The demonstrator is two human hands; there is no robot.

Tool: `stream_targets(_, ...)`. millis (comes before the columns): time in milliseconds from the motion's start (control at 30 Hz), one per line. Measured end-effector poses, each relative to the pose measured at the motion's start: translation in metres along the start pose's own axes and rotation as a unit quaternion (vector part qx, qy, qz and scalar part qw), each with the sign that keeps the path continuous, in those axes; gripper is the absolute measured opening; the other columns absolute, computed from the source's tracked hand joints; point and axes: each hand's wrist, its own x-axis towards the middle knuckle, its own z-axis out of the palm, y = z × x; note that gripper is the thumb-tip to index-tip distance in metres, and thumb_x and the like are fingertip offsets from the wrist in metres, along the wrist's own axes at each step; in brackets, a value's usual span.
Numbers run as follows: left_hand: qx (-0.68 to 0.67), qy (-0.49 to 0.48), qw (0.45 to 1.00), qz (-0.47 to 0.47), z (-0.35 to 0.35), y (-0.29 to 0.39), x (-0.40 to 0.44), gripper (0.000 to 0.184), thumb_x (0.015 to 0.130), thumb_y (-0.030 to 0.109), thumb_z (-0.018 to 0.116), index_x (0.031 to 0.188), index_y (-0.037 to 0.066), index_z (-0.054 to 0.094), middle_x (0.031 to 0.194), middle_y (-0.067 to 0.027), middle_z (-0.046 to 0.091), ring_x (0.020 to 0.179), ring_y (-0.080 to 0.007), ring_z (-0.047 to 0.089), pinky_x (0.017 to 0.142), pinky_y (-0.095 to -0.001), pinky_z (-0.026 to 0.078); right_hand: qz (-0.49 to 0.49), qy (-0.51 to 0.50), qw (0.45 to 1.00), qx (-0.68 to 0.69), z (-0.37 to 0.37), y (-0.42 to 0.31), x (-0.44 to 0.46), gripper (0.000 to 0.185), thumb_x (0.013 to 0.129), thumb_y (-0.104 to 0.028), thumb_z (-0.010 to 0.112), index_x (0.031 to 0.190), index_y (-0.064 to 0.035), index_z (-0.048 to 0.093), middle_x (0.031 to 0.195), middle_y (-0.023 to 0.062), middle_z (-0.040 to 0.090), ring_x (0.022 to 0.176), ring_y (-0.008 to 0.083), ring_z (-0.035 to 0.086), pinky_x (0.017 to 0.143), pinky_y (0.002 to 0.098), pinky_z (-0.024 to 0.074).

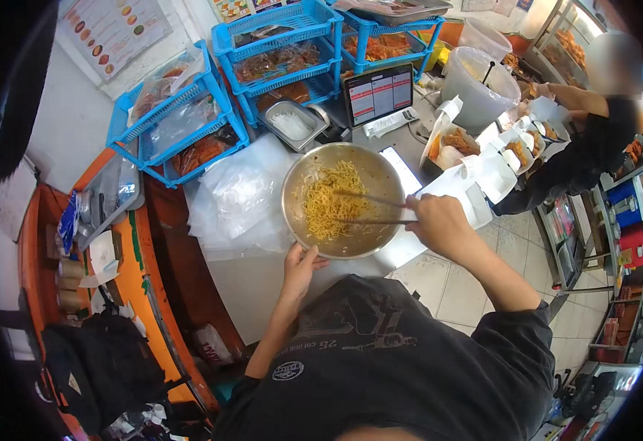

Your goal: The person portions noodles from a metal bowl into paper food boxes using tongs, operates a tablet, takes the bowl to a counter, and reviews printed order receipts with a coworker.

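Noodles (325, 212), yellow and loosely heaped, lie inside a metal bowl (382, 173), toward its left side, in the head view. The left hand (301, 266) grasps the bowl's near rim, thumb at the edge, while the right hand (439, 224) is closed around chopsticks (371, 221), their two shafts spread and their far ends among the noodles. On the wearer's dark shirt (410, 389) the number "25" can be read, inverted; the words beside it and those in the oval emblem (288, 370) are not clear. A tablet (380, 95) beyond the bowl shows red and white tiles, with text too small to read, as is the print on the wall poster (112, 33). Clear plastic bags (237, 195) crowd the bowl's left side, a metal tray (292, 121) sits just past its far rim, and white boxes (479, 202) stand to the right. Bare counter (244, 287) runs left of the left hand to a curved edge. Beyond the right forearm, tiled floor (446, 287) opens out, with a co-worker's dark sleeve (593, 151) farther off.
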Motion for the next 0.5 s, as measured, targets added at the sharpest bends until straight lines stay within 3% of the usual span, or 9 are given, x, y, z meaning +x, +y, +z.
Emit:
stream_targets(200, 0.035, -0.021, 0.999, 0.012, -0.003, -0.008, 0.004, 0.022, 0.095, 0.009, 0.049, 0.113, -0.003, 0.049, 0.101, -0.0149, 0.062, 0.083, -0.0231, 0.067, 0.073, -0.0337, 0.058, 0.050, -0.056, 0.997, 0.024, 0.062, 0.012, 0.028, 0.021, 0.078, -0.018, 0.063, 0.091, -0.0017, 0.065, 0.066, 0.0161, 0.063, 0.065, 0.0321, 0.066, 0.061, 0.0419, 0.0525)
stream_targets(300, 0.026, -0.010, 1.000, 0.003, -0.001, -0.004, 0.000, 0.021, 0.095, 0.009, 0.049, 0.112, -0.003, 0.049, 0.100, -0.0144, 0.062, 0.083, -0.0231, 0.067, 0.073, -0.0336, 0.058, 0.031, 0.062, 0.996, -0.054, 0.068, 0.008, 0.034, 0.021, 0.078, -0.017, 0.062, 0.093, -0.0018, 0.064, 0.067, 0.0163, 0.063, 0.064, 0.0321, 0.066, 0.059, 0.0422, 0.0520)
stream_targets(400, -0.007, -0.007, 1.000, 0.003, 0.001, -0.001, 0.001, 0.021, 0.095, 0.009, 0.049, 0.113, -0.002, 0.050, 0.100, -0.0140, 0.062, 0.083, -0.0230, 0.067, 0.074, -0.0337, 0.058, 0.013, -0.007, 0.999, -0.047, 0.026, 0.001, 0.020, 0.029, 0.078, -0.020, 0.066, 0.102, -0.0029, 0.062, 0.074, 0.0142, 0.063, 0.065, 0.0303, 0.064, 0.058, 0.0429, 0.0494)
stream_targets(500, -0.028, -0.010, 1.000, 0.002, 0.002, 0.002, 0.003, 0.022, 0.095, 0.010, 0.049, 0.114, -0.001, 0.050, 0.102, -0.0144, 0.062, 0.084, -0.0227, 0.066, 0.075, -0.0340, 0.057, -0.009, -0.011, 1.000, -0.002, -0.009, -0.008, -0.008, 0.028, 0.076, -0.020, 0.070, 0.096, -0.0015, 0.063, 0.076, 0.0159, 0.064, 0.067, 0.0309, 0.065, 0.059, 0.0409, 0.0503)
